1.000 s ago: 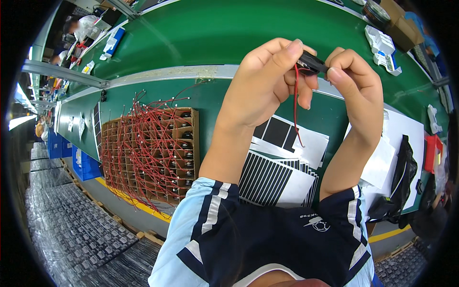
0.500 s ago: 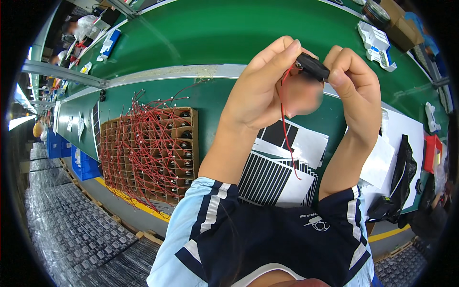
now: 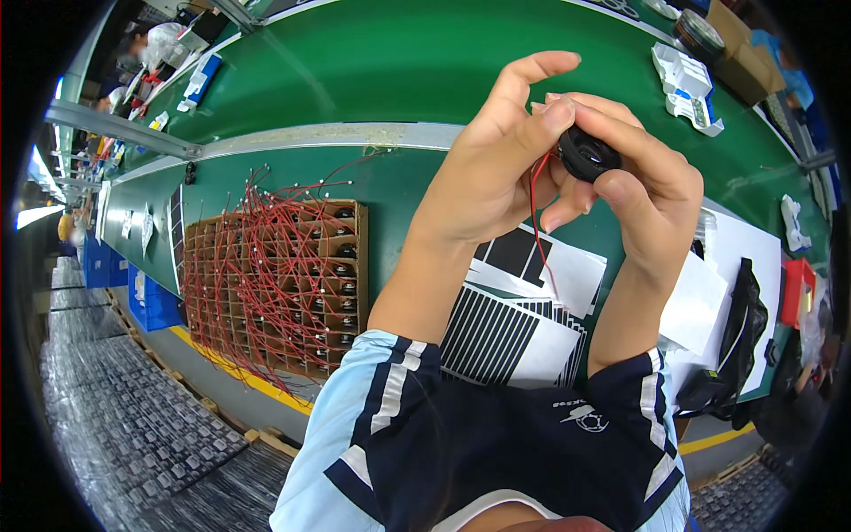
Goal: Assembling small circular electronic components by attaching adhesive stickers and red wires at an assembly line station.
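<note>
A small round black speaker (image 3: 588, 156) is held up over the green bench between my two hands. My left hand (image 3: 505, 146) pinches its left edge between thumb and fingers, with the index finger raised away. On the opposite side, my right hand (image 3: 651, 164) grips the rim with its thumb below and fingers above. The speaker's dished face is partly visible, tilted toward me. From its left side a thin red wire (image 3: 534, 199) hangs down over sheets of black strips (image 3: 492, 335) on the bench. Fingers hide part of the rim.
To the left, a divided cardboard box (image 3: 362, 266) holds many black speakers under tangled red wires. White sheets (image 3: 696, 301) and a black bag (image 3: 743, 328) lie at right, near a red bin (image 3: 800, 293). A metal rail (image 3: 337, 135) crosses behind; white packaging (image 3: 687, 84) lies beyond it.
The speaker has turned from nearly edge-on to showing its dished face, and sits slightly lower. My right fingers have reached over its top; my left index finger has lifted off.
</note>
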A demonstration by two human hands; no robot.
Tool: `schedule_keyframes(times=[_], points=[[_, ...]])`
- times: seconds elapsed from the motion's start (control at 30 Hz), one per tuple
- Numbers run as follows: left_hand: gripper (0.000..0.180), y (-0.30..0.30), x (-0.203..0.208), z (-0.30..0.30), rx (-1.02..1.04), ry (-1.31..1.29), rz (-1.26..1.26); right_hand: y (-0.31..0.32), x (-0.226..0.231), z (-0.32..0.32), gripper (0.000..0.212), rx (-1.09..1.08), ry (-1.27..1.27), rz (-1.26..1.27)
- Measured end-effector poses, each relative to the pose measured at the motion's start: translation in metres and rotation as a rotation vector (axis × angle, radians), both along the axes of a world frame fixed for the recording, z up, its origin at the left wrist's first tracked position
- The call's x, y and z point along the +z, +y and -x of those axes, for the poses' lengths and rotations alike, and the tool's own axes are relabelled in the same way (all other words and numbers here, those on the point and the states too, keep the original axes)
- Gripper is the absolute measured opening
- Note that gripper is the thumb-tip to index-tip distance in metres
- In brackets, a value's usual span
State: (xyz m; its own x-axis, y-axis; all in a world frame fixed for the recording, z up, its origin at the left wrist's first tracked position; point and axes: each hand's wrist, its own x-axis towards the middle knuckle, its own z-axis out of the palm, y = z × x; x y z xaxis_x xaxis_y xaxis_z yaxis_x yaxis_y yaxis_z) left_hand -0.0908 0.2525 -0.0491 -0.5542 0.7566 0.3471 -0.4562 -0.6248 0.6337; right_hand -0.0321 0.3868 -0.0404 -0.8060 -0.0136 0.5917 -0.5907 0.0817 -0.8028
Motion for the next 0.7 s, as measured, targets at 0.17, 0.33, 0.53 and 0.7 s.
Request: schedule_keyframes(times=[0.17, 0.33, 0.53, 0.7], points=[[0.054, 0.003, 0.005, -0.004, 0.511, 0.17, 0.148, -0.009, -0.001, -0.002, 0.069, -0.09, 0.174, -0.02], [0.025, -0.016, 0.012, -0.009, 1.074, 0.504, 0.131, -0.006, 0.003, 0.004, 0.074, -0.365, 0.509, -0.316], [0.034, -0.009, 0.036, -0.03, 0.32, 0.081, 0.206, -0.019, 0.0, -0.005, 0.076, -0.341, 0.348, -0.378], [0.033, 0.001, 0.013, -0.019, 0.383, 0.145, 0.118, -0.021, 0.0, -0.002, 0.069, -0.329, 0.344, -0.31]])
